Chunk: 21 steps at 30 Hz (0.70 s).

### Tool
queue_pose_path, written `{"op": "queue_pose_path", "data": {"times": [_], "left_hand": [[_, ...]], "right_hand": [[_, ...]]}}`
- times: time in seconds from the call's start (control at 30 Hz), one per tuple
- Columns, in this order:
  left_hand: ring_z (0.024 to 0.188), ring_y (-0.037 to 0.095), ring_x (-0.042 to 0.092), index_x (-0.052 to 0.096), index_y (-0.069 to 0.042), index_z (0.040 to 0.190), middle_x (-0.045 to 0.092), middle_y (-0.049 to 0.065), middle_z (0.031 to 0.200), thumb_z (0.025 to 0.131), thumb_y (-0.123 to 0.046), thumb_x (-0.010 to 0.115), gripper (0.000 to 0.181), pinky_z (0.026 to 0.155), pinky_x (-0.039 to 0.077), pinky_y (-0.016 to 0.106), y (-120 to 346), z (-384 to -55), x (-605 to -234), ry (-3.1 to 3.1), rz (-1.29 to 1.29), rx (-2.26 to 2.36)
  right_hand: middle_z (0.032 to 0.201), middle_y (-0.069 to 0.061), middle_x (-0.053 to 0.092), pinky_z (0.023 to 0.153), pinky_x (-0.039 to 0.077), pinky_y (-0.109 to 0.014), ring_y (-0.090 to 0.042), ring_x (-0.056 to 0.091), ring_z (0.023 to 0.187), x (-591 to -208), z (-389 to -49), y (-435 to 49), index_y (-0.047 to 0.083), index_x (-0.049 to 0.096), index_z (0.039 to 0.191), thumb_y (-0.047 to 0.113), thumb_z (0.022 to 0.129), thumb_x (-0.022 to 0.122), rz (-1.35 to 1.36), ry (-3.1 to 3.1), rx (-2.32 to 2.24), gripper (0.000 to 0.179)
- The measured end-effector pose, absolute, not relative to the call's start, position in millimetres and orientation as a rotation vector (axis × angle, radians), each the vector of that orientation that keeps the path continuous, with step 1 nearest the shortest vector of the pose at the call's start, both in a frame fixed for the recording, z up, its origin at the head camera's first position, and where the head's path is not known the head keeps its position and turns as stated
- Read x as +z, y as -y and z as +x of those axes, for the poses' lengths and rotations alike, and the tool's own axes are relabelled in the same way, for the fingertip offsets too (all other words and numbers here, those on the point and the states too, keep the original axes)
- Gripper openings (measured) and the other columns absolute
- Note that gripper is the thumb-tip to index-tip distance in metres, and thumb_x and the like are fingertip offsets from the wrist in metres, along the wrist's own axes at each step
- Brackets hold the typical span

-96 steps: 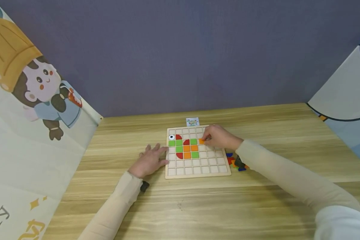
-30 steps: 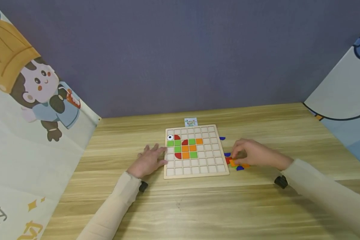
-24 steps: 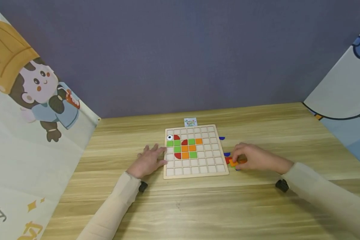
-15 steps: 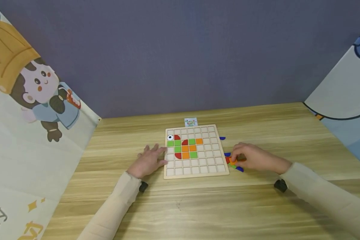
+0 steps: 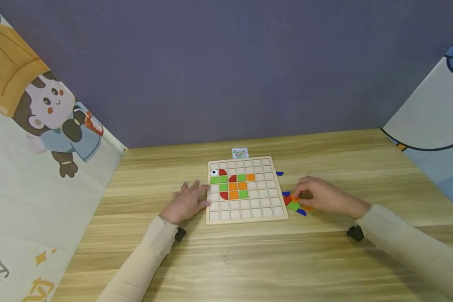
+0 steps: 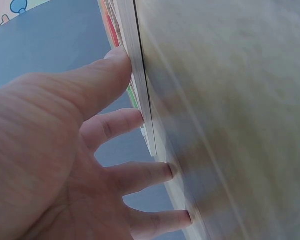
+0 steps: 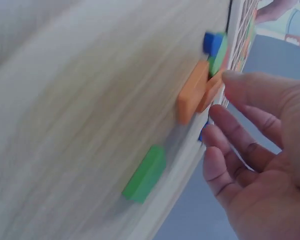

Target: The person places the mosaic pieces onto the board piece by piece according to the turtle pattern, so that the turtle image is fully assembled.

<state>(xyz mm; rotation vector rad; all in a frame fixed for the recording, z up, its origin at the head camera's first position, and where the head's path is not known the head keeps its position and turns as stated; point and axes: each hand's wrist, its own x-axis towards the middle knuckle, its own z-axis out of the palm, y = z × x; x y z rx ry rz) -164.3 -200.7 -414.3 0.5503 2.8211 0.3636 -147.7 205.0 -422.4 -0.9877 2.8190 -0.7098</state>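
A wooden grid board [image 5: 262, 202] lies flat on the table, with green, orange and red tiles and a round eye tile [image 5: 214, 173] in its left cells. My left hand [image 5: 186, 203], fingers spread, touches the board's left edge with thumb and index finger; the left wrist view shows this from close by. At the board's right, my right hand [image 5: 321, 196] pinches an orange tile [image 7: 210, 93] between thumb and fingers, over the small pile. A green tile [image 5: 294, 206], a red tile [image 5: 287, 201] and a blue piece [image 5: 301, 212] lie there.
A small picture card [image 5: 240, 153] lies behind the board. One blue piece [image 5: 279, 173] sits by the board's upper right edge. In the right wrist view, another orange tile [image 7: 192, 95] and a green tile [image 7: 145, 174] lie on the table [image 5: 249, 260].
My right hand has gone from the board to the pile on the right and lifts an orange tile, uncovering a green one. An orange tile now sits in the upper row. My left hand stays put.
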Motion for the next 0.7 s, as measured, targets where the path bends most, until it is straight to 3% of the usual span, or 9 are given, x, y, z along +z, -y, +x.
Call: {"op": "queue_pose_path", "data": {"times": [0.13,0.4,0.7], "left_hand": [[0.131,0.056,0.017,0.039,-0.021,0.145,0.021,0.020,0.152,0.092,-0.044,0.057,0.060,0.093,0.021,0.075,200.7,-164.8,-414.5,-2.818,0.552,0.361],[0.131,0.056,0.017,0.040,-0.021,0.144,0.021,0.020,0.152,0.092,-0.044,0.057,0.060,0.093,0.022,0.075,200.9,-165.1,-414.0,-2.821,0.555,0.352],[0.131,0.056,0.018,0.040,-0.021,0.144,0.021,0.021,0.151,0.092,-0.043,0.057,0.059,0.093,0.022,0.075,200.5,-164.8,-413.2,-2.818,0.551,0.361]], "right_hand": [[0.087,0.012,0.058,0.068,0.050,-0.028,-0.010,0.053,0.079,-419.6,-138.3,-198.9,0.022,0.071,0.087,0.014,0.077,0.079,-1.001,-2.805,-0.682,0.015],[0.089,0.011,0.060,0.073,0.050,-0.033,-0.011,0.056,0.083,-419.9,-128.7,-193.6,0.021,0.071,0.089,0.017,0.076,0.080,-0.902,-2.840,-0.647,0.017],[0.085,0.011,0.058,0.067,0.048,-0.029,-0.011,0.054,0.078,-424.7,-128.6,-193.0,0.020,0.071,0.090,0.019,0.074,0.082,-0.846,-2.876,-0.624,0.019]]}}
